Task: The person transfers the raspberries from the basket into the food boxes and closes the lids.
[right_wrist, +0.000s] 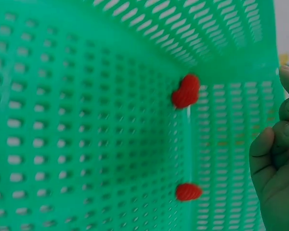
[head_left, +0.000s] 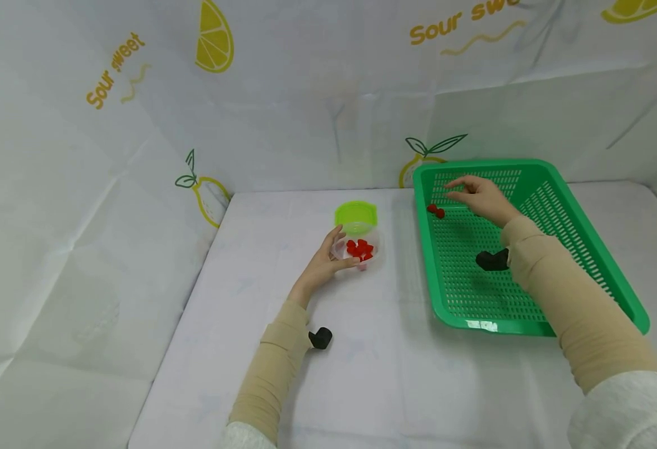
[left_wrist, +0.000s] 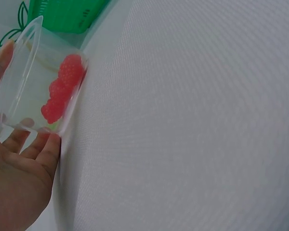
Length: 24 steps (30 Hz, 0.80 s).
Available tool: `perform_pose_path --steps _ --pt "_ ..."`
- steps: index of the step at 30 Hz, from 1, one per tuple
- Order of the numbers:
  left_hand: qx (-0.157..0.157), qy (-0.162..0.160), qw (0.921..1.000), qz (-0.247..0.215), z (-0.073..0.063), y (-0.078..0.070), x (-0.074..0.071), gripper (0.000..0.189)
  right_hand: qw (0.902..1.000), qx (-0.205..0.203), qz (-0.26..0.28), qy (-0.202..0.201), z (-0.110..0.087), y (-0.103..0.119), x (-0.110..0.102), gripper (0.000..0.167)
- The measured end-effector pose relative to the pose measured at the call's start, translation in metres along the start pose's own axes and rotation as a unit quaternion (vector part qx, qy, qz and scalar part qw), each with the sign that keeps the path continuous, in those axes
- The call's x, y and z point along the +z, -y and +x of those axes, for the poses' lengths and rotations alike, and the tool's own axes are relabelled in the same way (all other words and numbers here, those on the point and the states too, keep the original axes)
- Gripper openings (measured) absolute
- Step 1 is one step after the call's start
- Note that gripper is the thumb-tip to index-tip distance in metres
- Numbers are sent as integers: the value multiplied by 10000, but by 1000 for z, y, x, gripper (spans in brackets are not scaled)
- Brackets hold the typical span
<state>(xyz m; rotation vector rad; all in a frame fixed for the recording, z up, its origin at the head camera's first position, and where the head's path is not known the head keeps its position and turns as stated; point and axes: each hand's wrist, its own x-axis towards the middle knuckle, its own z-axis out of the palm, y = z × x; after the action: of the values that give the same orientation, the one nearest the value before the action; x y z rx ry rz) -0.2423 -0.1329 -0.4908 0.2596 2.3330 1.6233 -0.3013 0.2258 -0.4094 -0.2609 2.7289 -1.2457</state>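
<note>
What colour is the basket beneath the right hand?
Green; the basket shows best in the head view.

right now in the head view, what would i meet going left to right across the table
Left hand → red raspberries in the clear tub → left rim of the green basket → two raspberries inside it → right hand.

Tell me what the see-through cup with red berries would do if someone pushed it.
The see-through cup would probably feel light and a bit bendy, since its wall looks thin. The red berries lie low inside, so a gentle push might slide it rather than tip it.
</note>
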Motion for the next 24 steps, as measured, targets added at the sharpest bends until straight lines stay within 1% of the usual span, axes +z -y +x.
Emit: perform_pose_path --steps 8,14,18,24 --pt "-3 23 10000 -29 -1 0 1 87 9996 194 -225 19 -4 -17 -4 51" --pt "83 -7 10000 7 0 -1 0 89 9987 296 -397 -109 -5 -28 -4 50" --pt "55 -18 10000 12 0 -1 -1 88 9978 345 -523 -196 -5 -37 -4 52" --pt "18 -5 10000 17 0 -1 0 86 9935 482 -953 -393 -9 -51 -3 50"
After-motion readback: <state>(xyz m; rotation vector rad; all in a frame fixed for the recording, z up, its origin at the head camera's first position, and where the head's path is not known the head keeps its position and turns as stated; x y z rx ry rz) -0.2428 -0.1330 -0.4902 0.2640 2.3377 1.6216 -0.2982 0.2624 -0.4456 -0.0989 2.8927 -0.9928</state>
